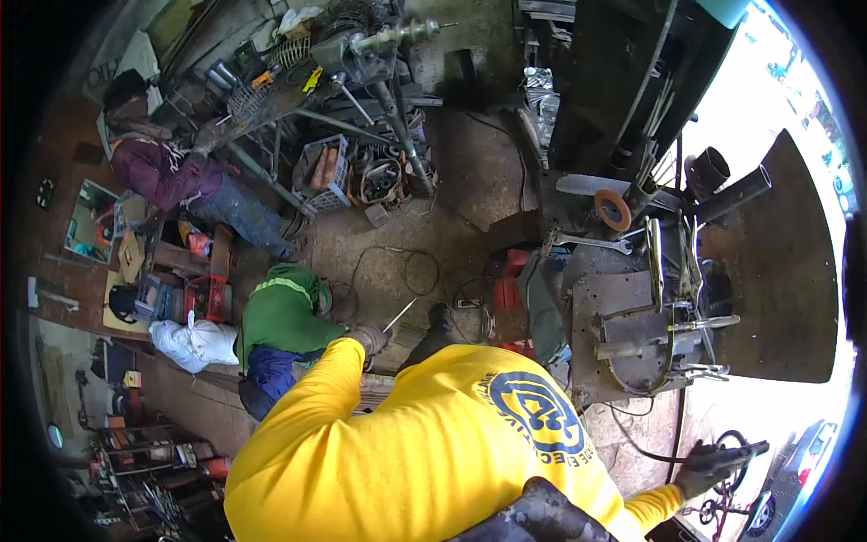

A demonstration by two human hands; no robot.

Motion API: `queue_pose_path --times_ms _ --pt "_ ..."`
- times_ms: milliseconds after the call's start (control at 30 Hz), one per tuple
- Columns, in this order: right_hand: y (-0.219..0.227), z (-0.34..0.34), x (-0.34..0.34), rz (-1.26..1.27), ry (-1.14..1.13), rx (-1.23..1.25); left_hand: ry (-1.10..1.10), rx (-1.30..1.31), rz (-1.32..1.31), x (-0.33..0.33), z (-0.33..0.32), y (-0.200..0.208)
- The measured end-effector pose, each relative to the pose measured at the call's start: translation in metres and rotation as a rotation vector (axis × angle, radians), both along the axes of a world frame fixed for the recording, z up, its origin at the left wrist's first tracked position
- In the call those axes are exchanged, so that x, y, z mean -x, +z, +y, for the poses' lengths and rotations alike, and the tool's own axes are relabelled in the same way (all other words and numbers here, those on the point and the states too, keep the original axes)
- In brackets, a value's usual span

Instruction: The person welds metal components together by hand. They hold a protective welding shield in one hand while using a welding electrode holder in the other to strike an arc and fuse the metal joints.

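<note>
My left hand [368, 340], in a grey-brown work glove, is closed round a thin pale rod [400, 315] that looks like a welding rod. The rod's free end slants up and to the right over the floor. Far off to the right, my right hand [701, 470] is gloved too and stretched out past the steel table. A dark, narrow thing [745, 453] sticks out from its fingers; I cannot make out what it is. A black cable [646, 452] runs up close to that hand. My yellow sleeves and shirt front fill the lower middle.
A co-worker in a green shirt [287, 312] crouches just left of my left hand. Another, in a maroon jacket [167, 172], stands at a cluttered workbench [298, 95]. On the steel table [614, 303] lie locking clamps [657, 262] and a wrench [591, 242]. Loose cable [411, 257] coils on the floor.
</note>
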State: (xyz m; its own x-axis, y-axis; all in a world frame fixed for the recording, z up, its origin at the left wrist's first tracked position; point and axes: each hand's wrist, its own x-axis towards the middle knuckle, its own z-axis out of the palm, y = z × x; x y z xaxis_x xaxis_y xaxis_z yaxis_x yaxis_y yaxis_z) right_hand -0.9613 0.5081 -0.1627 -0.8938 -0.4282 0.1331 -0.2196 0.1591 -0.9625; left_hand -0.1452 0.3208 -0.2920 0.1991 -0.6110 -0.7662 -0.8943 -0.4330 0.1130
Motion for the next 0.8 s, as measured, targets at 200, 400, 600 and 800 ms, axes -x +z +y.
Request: queue_pose_path --times_ms 200,400,600,800 --pt "-0.022 0.039 -0.103 -0.753 0.381 0.557 -0.079 0.042 0.074 0.017 -0.045 -0.005" --pt "0.006 0.031 -0.175 -0.709 0.484 0.604 -0.149 0.025 0.112 0.071 -0.082 0.016" --pt "0.073 -0.024 -0.223 -0.627 0.670 0.272 0.145 -0.086 0.243 0.032 -0.037 -0.047" --pt "0.081 -0.036 -0.244 -0.786 0.639 0.198 -0.455 0.171 0.178 -0.025 -0.009 -0.117"
